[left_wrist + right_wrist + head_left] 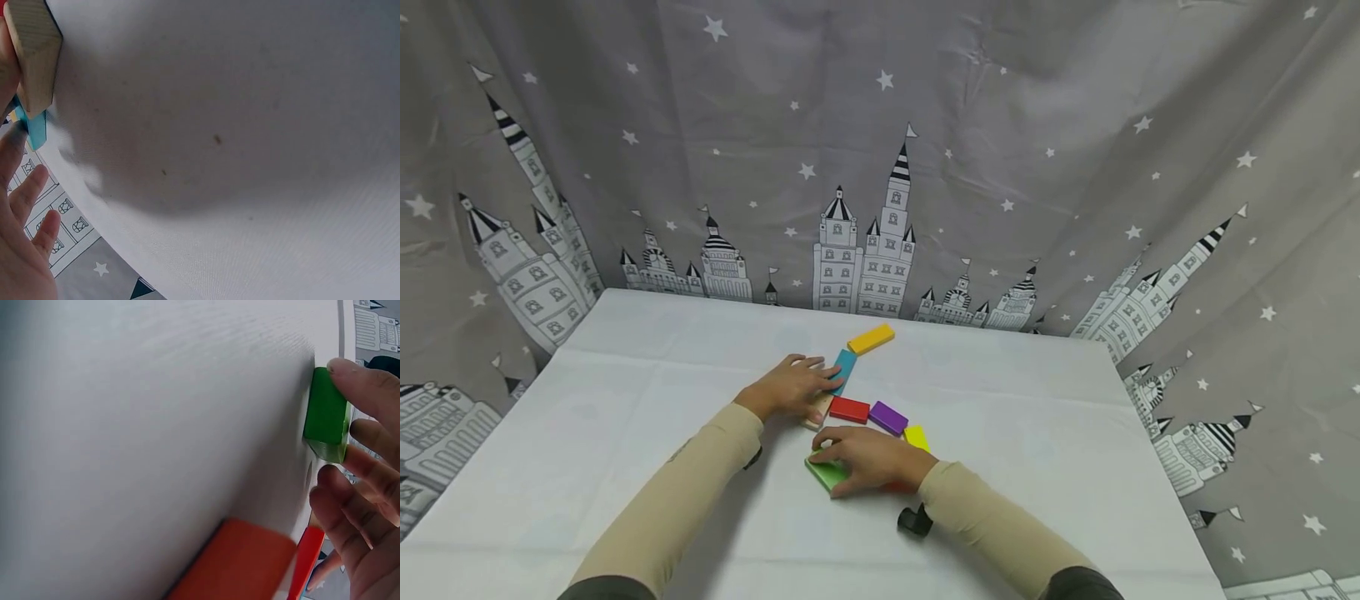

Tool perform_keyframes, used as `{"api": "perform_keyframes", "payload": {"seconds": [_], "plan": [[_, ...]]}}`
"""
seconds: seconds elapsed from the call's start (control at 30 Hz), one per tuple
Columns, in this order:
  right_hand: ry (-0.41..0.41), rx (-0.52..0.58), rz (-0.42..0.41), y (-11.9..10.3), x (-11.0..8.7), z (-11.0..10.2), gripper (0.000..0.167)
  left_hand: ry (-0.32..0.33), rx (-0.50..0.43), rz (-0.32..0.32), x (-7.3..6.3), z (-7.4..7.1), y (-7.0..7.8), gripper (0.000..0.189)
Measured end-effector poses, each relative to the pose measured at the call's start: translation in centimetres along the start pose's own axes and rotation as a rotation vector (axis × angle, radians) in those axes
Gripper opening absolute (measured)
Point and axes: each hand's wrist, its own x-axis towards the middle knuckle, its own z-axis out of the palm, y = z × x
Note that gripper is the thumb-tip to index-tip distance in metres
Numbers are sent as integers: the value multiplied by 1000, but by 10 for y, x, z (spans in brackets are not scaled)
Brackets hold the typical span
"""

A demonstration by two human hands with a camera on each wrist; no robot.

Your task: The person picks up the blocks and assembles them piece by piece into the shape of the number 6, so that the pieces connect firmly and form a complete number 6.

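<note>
In the head view, my left hand (790,386) reaches over a row of blocks. Its fingertips rest at the blue block (845,367), and its thumb touches the plain wooden block (821,409). The left wrist view shows that wooden block (36,53) close up, with the other fingers spread. My right hand (872,457) pinches a green block (827,472) low on the table, nearer the front; the right wrist view shows the thumb at one end of the green block (326,406) and fingers at its other side.
A yellow-orange block (871,338) lies beyond the blue one. Red (850,409), purple (889,418) and yellow (916,437) blocks curve to the right. An orange-red block (234,562) lies under my right wrist. A grey castle-print curtain (970,167) hangs behind the white table (1037,417).
</note>
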Motion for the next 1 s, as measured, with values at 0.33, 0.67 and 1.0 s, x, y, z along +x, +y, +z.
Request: {"api": "perform_keyframes", "payload": {"seconds": [0.33,0.67,1.0], "plan": [[22,-15,34,-4,10,-1,51,-12,5,-10,1,1,1,78],[33,-11,55,-4,19,-2,53,-18,9,-26,3,-1,1,78],[50,-19,53,-5,23,-3,51,-14,9,-14,2,-1,1,77]]}}
